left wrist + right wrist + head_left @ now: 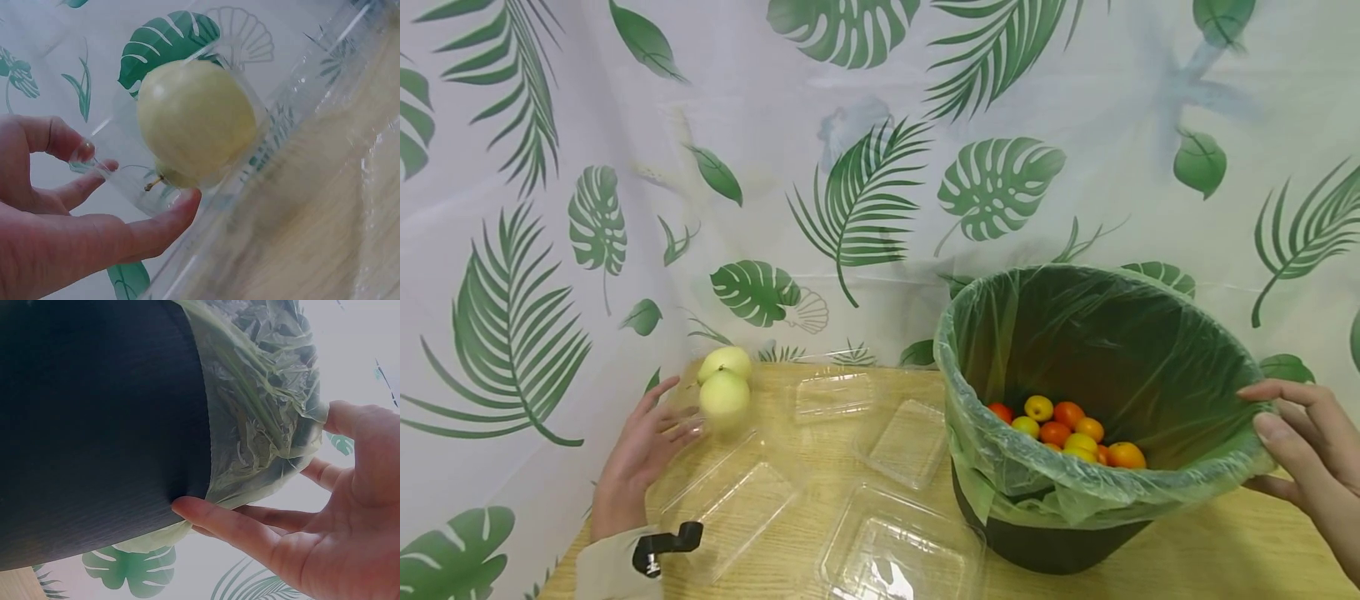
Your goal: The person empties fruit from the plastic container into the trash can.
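In the head view, my left hand (643, 450) is at the left, beside two round pale yellow-green fruits (725, 393). The left wrist view shows a pale fruit (195, 119) with a stem below it, behind clear plastic. My left thumb and fingers hold the end of this clear plastic box (134, 187) from both sides. My right hand (1318, 450) grips the rim of a black bin (1060, 542), lined with a thin green bag (1120, 500). Tilted toward me, the bin holds several small red, orange and yellow fruits (1078, 433). One right finger (219, 522) presses the bin's dark wall.
Clear plastic containers lie on the wooden table: a large one (898, 550) in front, a smaller one (906, 442) behind it, another (835, 396) near the back and a long one (737, 508) at left. A leaf-patterned sheet (880, 333) hangs behind the table.
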`<state>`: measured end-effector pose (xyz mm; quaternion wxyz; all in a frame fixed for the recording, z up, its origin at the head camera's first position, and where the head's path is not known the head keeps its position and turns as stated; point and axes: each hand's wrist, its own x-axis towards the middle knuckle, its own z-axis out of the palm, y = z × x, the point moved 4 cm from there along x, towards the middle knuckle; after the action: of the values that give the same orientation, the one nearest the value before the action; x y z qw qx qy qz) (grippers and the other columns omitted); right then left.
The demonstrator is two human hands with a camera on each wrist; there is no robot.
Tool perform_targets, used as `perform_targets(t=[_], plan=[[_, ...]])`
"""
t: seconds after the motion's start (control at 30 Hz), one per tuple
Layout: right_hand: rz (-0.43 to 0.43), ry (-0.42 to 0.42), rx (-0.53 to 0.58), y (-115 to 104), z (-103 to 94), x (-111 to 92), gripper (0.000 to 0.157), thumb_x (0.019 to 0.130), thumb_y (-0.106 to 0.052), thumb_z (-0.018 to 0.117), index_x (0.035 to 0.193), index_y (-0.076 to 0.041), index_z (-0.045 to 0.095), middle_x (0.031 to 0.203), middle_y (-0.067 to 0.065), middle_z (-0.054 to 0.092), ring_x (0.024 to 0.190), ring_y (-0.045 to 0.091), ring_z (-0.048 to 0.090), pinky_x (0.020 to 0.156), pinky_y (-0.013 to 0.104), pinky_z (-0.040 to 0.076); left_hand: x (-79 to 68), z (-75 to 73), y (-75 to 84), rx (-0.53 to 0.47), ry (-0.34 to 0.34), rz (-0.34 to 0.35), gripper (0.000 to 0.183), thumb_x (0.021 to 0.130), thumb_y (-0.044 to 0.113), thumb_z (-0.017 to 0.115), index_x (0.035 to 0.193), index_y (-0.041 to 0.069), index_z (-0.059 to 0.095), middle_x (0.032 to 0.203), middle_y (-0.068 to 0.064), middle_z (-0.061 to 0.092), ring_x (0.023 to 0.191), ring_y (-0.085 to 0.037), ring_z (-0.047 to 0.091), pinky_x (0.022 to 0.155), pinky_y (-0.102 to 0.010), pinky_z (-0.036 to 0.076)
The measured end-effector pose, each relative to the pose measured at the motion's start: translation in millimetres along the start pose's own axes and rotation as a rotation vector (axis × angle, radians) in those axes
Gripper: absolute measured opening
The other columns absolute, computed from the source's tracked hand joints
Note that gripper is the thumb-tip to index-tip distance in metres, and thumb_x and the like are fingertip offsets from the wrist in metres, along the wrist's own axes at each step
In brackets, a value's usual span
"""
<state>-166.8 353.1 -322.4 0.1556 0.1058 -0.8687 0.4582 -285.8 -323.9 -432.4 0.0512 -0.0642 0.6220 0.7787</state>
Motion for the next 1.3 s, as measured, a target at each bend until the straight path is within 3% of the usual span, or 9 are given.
perform_targets(t=[0.27,0.43,0.67,0.93,1.17,1.3], plan=[[0.003,0.001,-0.010,0.4,0.9,-0.2,0.044,0.102,-0.003,0.031,0.145,-0.007,0.025,0.151,0.008,0.016,0.135,0.013,0.018,0.057,0.020,0.047,-1.8,9.8,7.5,-0.199,-0.219,0.039,0.059,0.097,0.000,0.024,0.150,0.023,0.011,0.138,-0.028,0.013,0.115,-0.034,0.049,0.103,-0.048,0.037],[0.006,0.000,-0.009,0.4,0.7,-0.1,0.043,0.102,-0.003,0.031,0.145,-0.007,0.025,0.150,0.009,0.017,0.134,0.014,0.019,0.057,0.021,0.047,-4.1,15.9,14.5,-0.264,-0.302,0.068,0.060,0.097,0.000,0.017,0.151,0.025,0.009,0.137,-0.027,0.014,0.115,-0.037,0.052,0.100,-0.049,0.041],[0.007,-0.017,-0.002,-0.9,1.2,-1.8,0.043,0.102,-0.003,0.030,0.145,-0.007,0.024,0.154,0.004,0.009,0.139,0.012,0.008,0.056,0.023,0.048,-9.4,27.3,25.7,-0.318,-0.335,0.119,0.056,0.100,0.005,0.015,0.153,0.023,0.008,0.139,-0.028,0.009,0.120,-0.037,0.048,0.103,-0.051,0.035],[0.003,-0.020,-0.016,-2.2,1.1,-1.0,0.043,0.102,-0.003,0.031,0.145,-0.007,0.025,0.150,0.007,0.016,0.137,0.011,0.015,0.057,0.023,0.049,-14.8,38.8,35.9,-0.322,-0.381,0.230,0.054,0.100,0.007,0.014,0.152,0.020,0.008,0.140,-0.028,0.005,0.125,-0.039,0.043,0.106,-0.051,0.029],[0.003,-0.020,-0.022,-2.7,0.7,-0.4,0.043,0.102,-0.004,0.030,0.145,-0.007,0.025,0.150,0.008,0.018,0.136,0.010,0.017,0.057,0.024,0.049,-24.4,50.6,51.6,-0.239,-0.369,0.337,0.052,0.101,0.005,0.020,0.151,0.017,0.011,0.135,-0.024,0.026,0.096,-0.030,0.063,0.095,-0.042,0.046],[0.004,-0.022,-0.023,-3.8,0.4,0.1,0.043,0.102,-0.004,0.030,0.145,-0.008,0.025,0.150,0.008,0.017,0.136,0.010,0.015,0.056,0.023,0.049,-32.1,60.0,59.9,-0.232,-0.378,0.367,0.050,0.101,0.006,0.021,0.150,0.014,0.014,0.134,-0.024,0.028,0.093,-0.032,0.065,0.093,-0.042,0.048]])
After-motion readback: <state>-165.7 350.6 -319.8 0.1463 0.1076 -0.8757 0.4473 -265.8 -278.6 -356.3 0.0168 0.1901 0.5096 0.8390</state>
